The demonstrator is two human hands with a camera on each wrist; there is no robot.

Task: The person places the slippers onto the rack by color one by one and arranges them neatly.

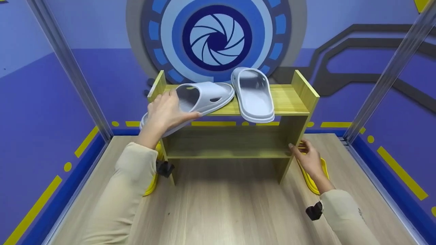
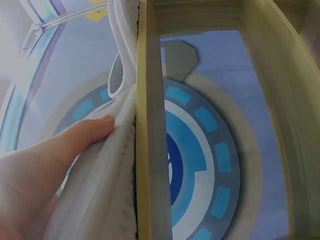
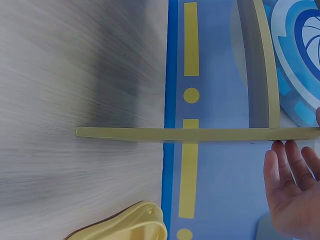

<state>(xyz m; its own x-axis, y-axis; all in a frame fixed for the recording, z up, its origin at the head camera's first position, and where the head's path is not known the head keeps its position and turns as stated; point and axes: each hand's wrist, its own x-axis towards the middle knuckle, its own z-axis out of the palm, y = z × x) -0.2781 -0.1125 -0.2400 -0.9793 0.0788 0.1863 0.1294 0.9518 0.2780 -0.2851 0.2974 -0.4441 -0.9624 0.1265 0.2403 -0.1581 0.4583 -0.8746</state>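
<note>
A light grey slipper (image 1: 214, 92) lies aslant on the left of the top board of a small wooden shoe rack (image 1: 230, 158), its heel end jutting past the front edge. My left hand (image 1: 165, 110) grips it near the heel, thumb along the near side; in the left wrist view the thumb presses the slipper's edge (image 2: 112, 150). Beside it, a second grey slipper (image 1: 256, 98) rests with its open heel toward me. At the rack's right side panel (image 3: 200, 134), my right hand (image 1: 310, 161) pinches the edge, fingers outside and thumb inside.
A yellow slipper (image 1: 309, 182) is on the wooden floor outside the rack's right side. Another yellow one (image 1: 151, 188) shows beyond the left side, partly hidden by my sleeve. Blue printed walls (image 1: 102, 68) with metal corner posts (image 1: 68, 61) enclose the space.
</note>
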